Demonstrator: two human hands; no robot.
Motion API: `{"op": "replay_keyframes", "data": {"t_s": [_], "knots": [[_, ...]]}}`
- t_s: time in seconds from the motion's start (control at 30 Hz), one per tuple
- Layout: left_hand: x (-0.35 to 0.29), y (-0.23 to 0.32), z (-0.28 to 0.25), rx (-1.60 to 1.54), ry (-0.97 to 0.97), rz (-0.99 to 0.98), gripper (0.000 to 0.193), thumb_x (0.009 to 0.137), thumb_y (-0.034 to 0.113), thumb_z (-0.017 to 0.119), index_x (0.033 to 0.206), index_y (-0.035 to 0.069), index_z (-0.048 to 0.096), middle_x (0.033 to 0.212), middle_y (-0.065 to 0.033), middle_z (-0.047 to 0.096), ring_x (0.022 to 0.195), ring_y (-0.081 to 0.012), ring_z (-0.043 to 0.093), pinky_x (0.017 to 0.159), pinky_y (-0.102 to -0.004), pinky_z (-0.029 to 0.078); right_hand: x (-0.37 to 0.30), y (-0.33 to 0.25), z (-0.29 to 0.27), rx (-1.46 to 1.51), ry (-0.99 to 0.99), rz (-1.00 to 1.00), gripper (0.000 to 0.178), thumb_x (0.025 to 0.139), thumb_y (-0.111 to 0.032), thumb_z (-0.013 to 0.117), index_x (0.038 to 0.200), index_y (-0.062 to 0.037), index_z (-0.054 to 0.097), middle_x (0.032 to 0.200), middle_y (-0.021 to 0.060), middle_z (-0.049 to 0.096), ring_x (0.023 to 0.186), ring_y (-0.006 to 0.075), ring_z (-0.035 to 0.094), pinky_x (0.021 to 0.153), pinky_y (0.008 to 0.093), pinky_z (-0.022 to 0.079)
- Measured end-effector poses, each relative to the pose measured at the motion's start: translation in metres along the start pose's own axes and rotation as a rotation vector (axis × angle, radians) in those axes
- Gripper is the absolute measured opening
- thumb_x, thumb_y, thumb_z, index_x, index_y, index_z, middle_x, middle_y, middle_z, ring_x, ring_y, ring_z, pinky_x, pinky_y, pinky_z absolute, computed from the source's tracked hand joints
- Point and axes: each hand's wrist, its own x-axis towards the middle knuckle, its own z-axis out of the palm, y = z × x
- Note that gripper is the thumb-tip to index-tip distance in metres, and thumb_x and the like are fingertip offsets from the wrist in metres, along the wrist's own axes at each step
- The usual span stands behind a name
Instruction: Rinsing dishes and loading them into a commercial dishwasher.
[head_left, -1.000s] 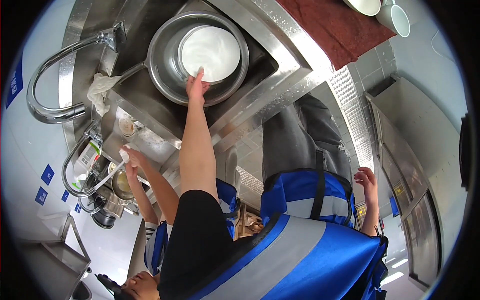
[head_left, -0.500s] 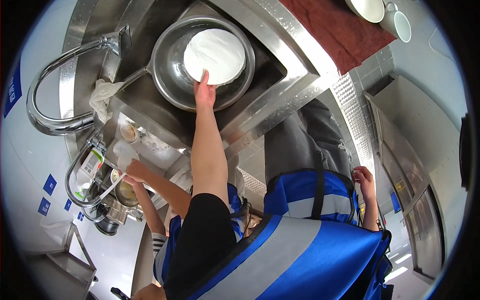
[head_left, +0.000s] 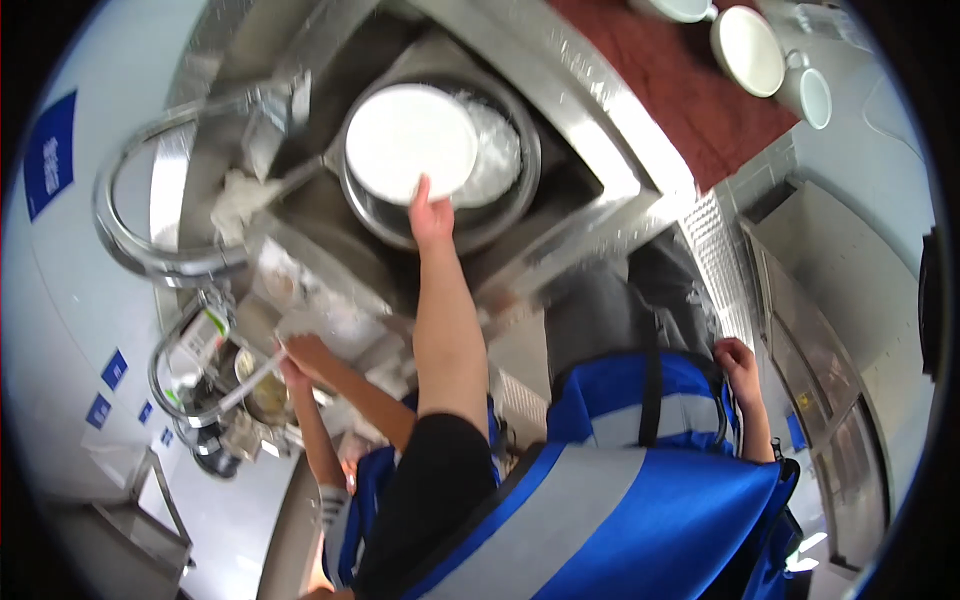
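Pinched at its near edge by my left hand (head_left: pixel 432 214), thumb on top, is a round white plate (head_left: pixel 410 140). It is over the left part of a large round metal pan (head_left: pixel 528 185), whose handle (head_left: pixel 303 172) points left. Whitish, glossy liquid (head_left: pixel 497 150) shows in the pan beside the plate; motion blurs it. The pan stands in a steel sink (head_left: pixel 570 165). At my side hangs my right hand (head_left: pixel 738 365), loosely curled, with no object visible in it. Its fingers are apart from the sink and dishes.
A curved chrome tap (head_left: pixel 165 265) and a crumpled white cloth (head_left: pixel 240 203) are left of the pan. Another person's hands (head_left: pixel 305 355) work at the neighbouring sink. Several white cups and bowls (head_left: pixel 748 52) stand by a red-brown cloth (head_left: pixel 660 90) at the upper right.
The plate has moved left across the pan in my left hand, uncovering liquid on the right. The whole view has shifted, and my right hand still hangs at my side.
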Motion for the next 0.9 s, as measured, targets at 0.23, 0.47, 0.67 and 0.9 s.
{"op": "replay_keyframes", "data": {"t_s": [0.23,0.47,0.67,0.9], "knots": [[-0.033,0.053,0.053,0.15,0.095,0.384,0.044,0.079,-0.004,0.056,0.12,0.0,0.041,0.115,-0.0111,0.051,0.105,-0.0251,0.051,0.086,-0.04,0.047,0.042,-0.035,-0.019,0.014,-0.1,-0.08,0.006,0.081,-0.009,0.053,0.085,-0.0042,0.054,0.071,-0.002,0.052,0.066,0.006,0.048,0.059,0.0208,0.038],[-0.084,0.098,0.054,0.442,0.318,0.454,0.037,0.074,-0.007,0.061,0.109,-0.003,0.049,0.105,-0.0143,0.056,0.092,-0.0225,0.058,0.076,-0.0333,0.051,0.065,-0.069,-0.032,0.048,-0.202,-0.01,0.01,0.082,-0.015,0.051,0.085,-0.0055,0.054,0.071,-0.0027,0.051,0.064,0.0059,0.046,0.057,0.0204,0.037],[-0.103,0.118,0.045,0.757,0.477,0.166,0.034,0.069,-0.004,0.067,0.1,-0.002,0.054,0.098,-0.0119,0.059,0.084,-0.0215,0.061,0.07,-0.0312,0.053,0.076,-0.083,-0.03,0.093,-0.204,-0.03,0.011,0.081,-0.014,0.052,0.088,-0.0064,0.056,0.069,-0.0027,0.052,0.061,0.0049,0.047,0.054,0.019,0.035],[-0.076,0.078,0.028,0.595,0.507,0.018,0.037,0.068,-0.005,0.067,0.102,-0.002,0.053,0.1,-0.0122,0.059,0.087,-0.0231,0.061,0.071,-0.0329,0.053,0.077,-0.076,-0.023,0.1,-0.194,0.002,0.014,0.08,-0.013,0.051,0.09,-0.0051,0.056,0.07,-0.0019,0.053,0.06,0.0056,0.047,0.053,0.0187,0.035]]}}
